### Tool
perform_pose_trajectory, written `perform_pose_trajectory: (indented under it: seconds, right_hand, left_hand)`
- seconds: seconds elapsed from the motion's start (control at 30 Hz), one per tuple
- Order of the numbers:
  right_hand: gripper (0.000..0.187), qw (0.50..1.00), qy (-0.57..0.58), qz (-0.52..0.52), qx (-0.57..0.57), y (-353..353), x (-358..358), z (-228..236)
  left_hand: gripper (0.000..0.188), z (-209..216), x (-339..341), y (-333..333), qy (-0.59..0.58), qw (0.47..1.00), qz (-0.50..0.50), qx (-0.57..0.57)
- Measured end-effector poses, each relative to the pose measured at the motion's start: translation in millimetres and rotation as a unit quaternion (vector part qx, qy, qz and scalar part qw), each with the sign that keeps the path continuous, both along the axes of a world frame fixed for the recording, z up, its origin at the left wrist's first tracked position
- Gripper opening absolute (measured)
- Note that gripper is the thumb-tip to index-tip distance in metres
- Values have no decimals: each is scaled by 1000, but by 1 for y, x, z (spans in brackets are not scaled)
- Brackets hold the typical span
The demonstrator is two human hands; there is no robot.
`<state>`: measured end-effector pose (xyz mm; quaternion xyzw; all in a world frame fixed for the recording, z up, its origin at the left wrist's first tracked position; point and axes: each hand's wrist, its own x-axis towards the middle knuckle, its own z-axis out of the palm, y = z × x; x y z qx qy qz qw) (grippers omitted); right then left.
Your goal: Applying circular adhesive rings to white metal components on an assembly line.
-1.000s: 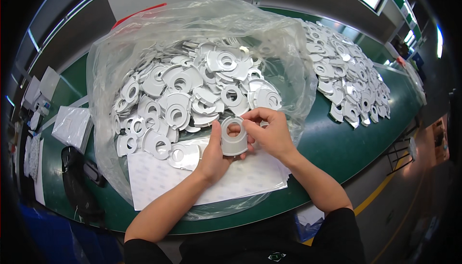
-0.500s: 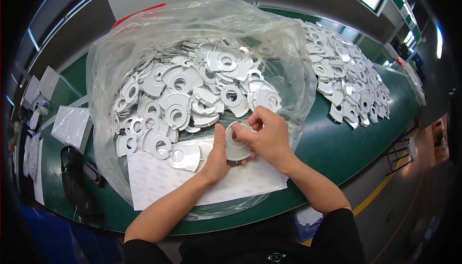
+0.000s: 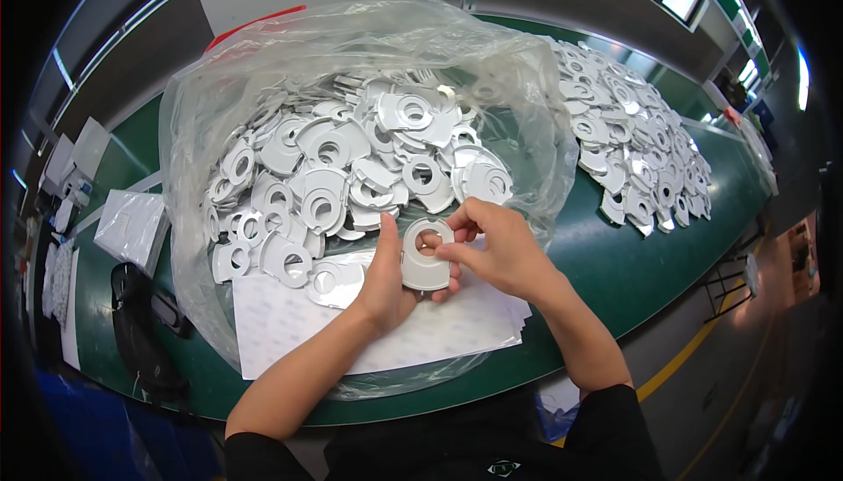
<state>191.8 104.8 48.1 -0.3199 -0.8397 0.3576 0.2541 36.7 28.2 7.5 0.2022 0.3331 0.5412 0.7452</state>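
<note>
A white plastic part (image 3: 425, 276), flat with a raised ring around a round hole, is held up above the white sheets of paper (image 3: 294, 332). My left hand (image 3: 386, 283) grips it from the left, thumb up along its side and fingers behind it; some fingertips show through the hole and past the right edge. At the part's right side, the thumb and fingers of my right hand (image 3: 499, 248) close on its edge. Just beyond both hands lies a heap of similar white parts (image 3: 329, 140) inside an open clear plastic bag (image 3: 351, 33).
A second pile of white parts (image 3: 628, 130) lies on the green table (image 3: 606, 279) at the right. To the left are a wrapped white packet (image 3: 130, 228) and a black pouch-like item (image 3: 140, 332). The table's curved front edge runs below my forearms.
The held part has turned more upright, its ring now at the top and face toward me. My right hand has shifted slightly right, its thumb off the ring and at the part's edge.
</note>
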Motion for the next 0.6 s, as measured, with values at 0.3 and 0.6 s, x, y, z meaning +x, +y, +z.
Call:
perform_pose_trajectory:
  seconds: [0.3, 0.6]
  right_hand:
    - [19, 999, 11, -46, 12, -3, -6, -7]
    - [13, 879, 372, -132, -269, 52, 33, 9]
  left_hand:
    - [78, -4, -5, 1, 19, 998, -52, 23]
    - [66, 82, -39, -19, 554, 800, -50, 225]
